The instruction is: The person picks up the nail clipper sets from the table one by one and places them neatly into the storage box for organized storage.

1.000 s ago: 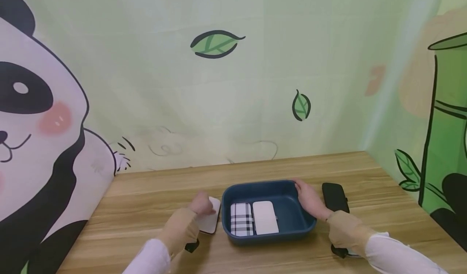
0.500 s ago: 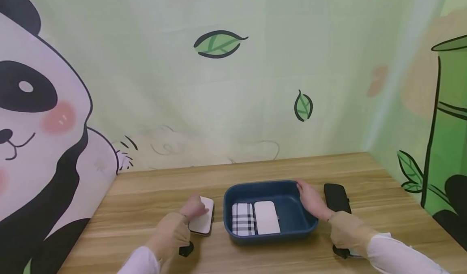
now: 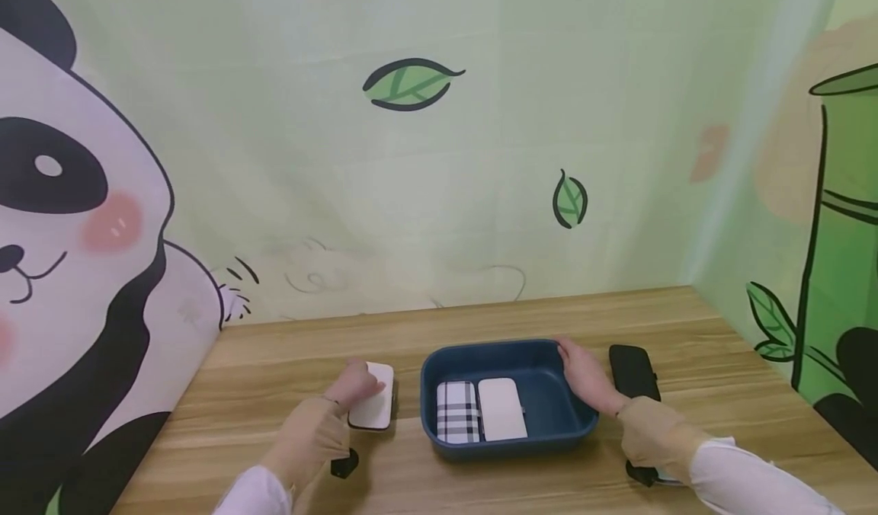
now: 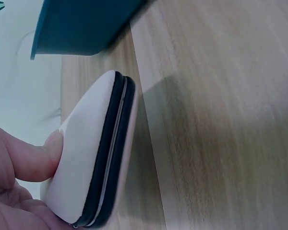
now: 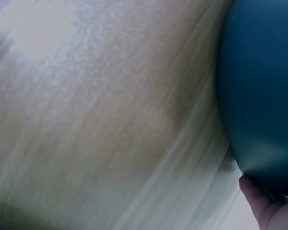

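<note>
Thumb of left hand (image 3: pixel 351 385) pressed the white case (image 3: pixel 376 411), other fingers curled round one end, mostly hidden; case sat left of the blue bin (image 3: pixel 507 449), tilted, table contact unclear. Right hand (image 3: pixel 583 376) gripped bin's right end, finger wrap partly hidden. Best handling, judged by shape: firm thumb, seam kept clear, bin steadied. Case: smooth, rounded corners, dark edging, metal-looking line. Bin: rounded, plastic-looking, holding plaid case (image 3: pixel 456 414) beside second white case (image 3: pixel 502 410). Table (image 3: pixel 274 370): wood-grain.
</note>
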A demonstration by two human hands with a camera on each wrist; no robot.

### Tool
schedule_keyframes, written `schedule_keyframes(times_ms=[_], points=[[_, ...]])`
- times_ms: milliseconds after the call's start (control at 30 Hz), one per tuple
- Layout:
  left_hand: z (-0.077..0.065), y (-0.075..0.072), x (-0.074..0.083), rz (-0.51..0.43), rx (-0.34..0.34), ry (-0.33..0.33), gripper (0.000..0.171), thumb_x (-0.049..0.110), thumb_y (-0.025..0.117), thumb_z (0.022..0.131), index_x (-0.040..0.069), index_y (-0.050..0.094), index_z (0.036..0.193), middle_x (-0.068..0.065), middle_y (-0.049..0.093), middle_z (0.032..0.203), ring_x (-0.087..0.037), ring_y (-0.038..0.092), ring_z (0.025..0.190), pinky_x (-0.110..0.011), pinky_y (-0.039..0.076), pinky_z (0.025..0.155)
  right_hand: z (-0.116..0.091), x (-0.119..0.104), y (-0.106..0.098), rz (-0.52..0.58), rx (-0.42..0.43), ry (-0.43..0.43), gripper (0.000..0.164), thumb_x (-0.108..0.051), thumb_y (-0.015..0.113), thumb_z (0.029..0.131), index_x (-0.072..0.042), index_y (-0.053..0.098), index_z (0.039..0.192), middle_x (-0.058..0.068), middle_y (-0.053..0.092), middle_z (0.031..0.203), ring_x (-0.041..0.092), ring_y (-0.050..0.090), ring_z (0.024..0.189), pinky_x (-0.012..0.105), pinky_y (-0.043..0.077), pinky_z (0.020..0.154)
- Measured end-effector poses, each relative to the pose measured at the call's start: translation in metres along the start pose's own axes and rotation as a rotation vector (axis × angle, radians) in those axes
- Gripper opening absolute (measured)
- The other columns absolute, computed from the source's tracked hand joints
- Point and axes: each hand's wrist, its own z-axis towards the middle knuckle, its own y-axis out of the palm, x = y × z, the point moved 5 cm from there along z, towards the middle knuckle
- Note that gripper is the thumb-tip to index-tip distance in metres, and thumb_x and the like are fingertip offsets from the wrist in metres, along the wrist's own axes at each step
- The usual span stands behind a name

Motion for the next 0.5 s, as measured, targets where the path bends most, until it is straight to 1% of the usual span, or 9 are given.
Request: schedule_keyframes(times_ms=[67,100,133,167,200,233,333,433,500], points=[[-0.034,-0.019,0.034,-0.018,-0.005,-0.046,0.065,0.02,0.066,0.081,-0.022,0.025,0.111,-0.027,0.046,0.088,-0.034,0.052,0.076,-0.038,0.048,0.064,0.0,0.0,0.0,0.0,-0.005,0.005,0.024,0.004,0.041,0.092,0.014,0.05,0.112,0.031,0.055,0.106,0.04,0.054,0.097,0.047,0.044,0.079],[-0.053,-0.03,0.053,-0.035,-0.012,-0.088,0.064,0.017,0.066,0.081,-0.022,0.025,0.113,-0.028,0.046,0.09,-0.035,0.051,0.081,-0.041,0.048,0.069,0.0,0.0,0.0,0.001,-0.009,0.009,0.024,0.004,0.041,0.093,0.014,0.05,0.113,0.031,0.054,0.107,0.04,0.054,0.097,0.047,0.044,0.08],[-0.067,-0.038,0.067,-0.048,-0.013,-0.096,0.063,0.014,0.064,0.082,-0.023,0.024,0.114,-0.03,0.045,0.093,-0.036,0.051,0.084,-0.042,0.047,0.072,0.0,0.0,0.0,0.001,-0.012,0.012,0.024,0.004,0.041,0.093,0.014,0.05,0.113,0.031,0.054,0.107,0.04,0.054,0.097,0.047,0.044,0.08],[-0.079,-0.045,0.078,-0.064,-0.014,-0.09,0.061,0.012,0.062,0.083,-0.024,0.023,0.113,-0.031,0.044,0.094,-0.038,0.05,0.085,-0.042,0.046,0.074,0.0,0.0,0.0,0.001,-0.014,0.016,0.025,0.004,0.041,0.093,0.014,0.049,0.113,0.031,0.054,0.108,0.04,0.054,0.098,0.047,0.044,0.08],[-0.091,-0.052,0.09,-0.074,-0.02,-0.107,0.06,0.01,0.06,0.084,-0.025,0.022,0.115,-0.033,0.043,0.097,-0.039,0.048,0.09,-0.045,0.044,0.078,0.0,0.0,0.0,0.002,-0.016,0.018,0.025,0.004,0.041,0.093,0.015,0.049,0.113,0.031,0.054,0.108,0.04,0.053,0.098,0.047,0.044,0.08],[-0.098,-0.057,0.097,-0.083,-0.018,-0.098,0.058,0.008,0.058,0.084,-0.026,0.022,0.114,-0.034,0.042,0.098,-0.04,0.048,0.091,-0.045,0.044,0.08,0.0,0.0,0.0,0.004,-0.018,0.019,0.025,0.004,0.041,0.093,0.015,0.049,0.114,0.032,0.054,0.108,0.04,0.053,0.099,0.047,0.044,0.08],[-0.11,-0.066,0.109,-0.123,-0.021,-0.062,0.06,0.006,0.056,0.084,-0.029,0.019,0.117,-0.039,0.039,0.105,-0.042,0.046,0.095,-0.045,0.042,0.083,0.0,0.0,0.001,0.004,-0.019,0.023,0.025,0.004,0.041,0.093,0.014,0.049,0.114,0.031,0.054,0.109,0.04,0.053,0.099,0.047,0.044,0.08],[-0.113,-0.07,0.112,-0.15,-0.023,-0.067,0.066,0.006,0.055,0.084,-0.03,0.013,0.12,-0.043,0.035,0.112,-0.044,0.044,0.099,-0.046,0.039,0.086,0.0,0.001,0.001,0.0,-0.015,0.022,0.025,0.003,0.041,0.093,0.014,0.05,0.113,0.031,0.054,0.108,0.04,0.053,0.098,0.047,0.044,0.08],[-0.11,-0.07,0.109,-0.168,-0.029,-0.084,0.069,0.006,0.056,0.084,-0.029,0.01,0.121,-0.043,0.036,0.111,-0.044,0.044,0.099,-0.047,0.04,0.086,0.0,0.001,0.001,-0.005,-0.013,0.022,0.024,0.003,0.041,0.093,0.014,0.05,0.113,0.031,0.055,0.107,0.04,0.054,0.097,0.047,0.044,0.079]])
